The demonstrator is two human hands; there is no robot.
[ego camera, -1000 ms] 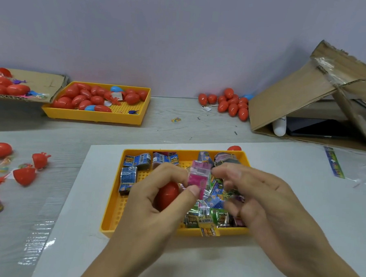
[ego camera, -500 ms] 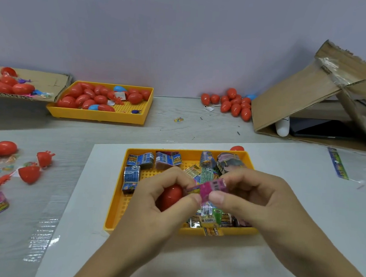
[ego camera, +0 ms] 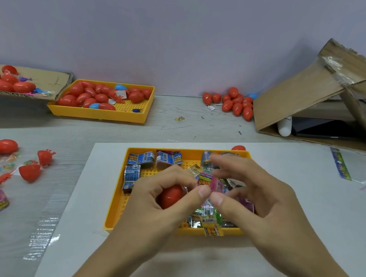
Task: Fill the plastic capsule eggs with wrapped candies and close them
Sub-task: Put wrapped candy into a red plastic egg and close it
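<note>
Since half a second ago the pink candy point(ego camera: 214, 183) is raised slightly and the right hand's point(ego camera: 257, 197) fingers are spread. A red egg point(ego camera: 171, 196) is gripped in the left hand point(ego camera: 153, 204); the candy is pinched between both thumbs, above the yellow tray point(ego camera: 116, 200).

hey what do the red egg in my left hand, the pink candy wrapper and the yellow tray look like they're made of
Red egg: looks like smooth, glossy hard plastic, given its soft highlights.
Pink candy wrapper: likely thin printed plastic film or foil; it is creased and slightly shiny, though blurred here.
Yellow tray: seems to be moulded matte plastic, with a perforated grid floor.
</note>
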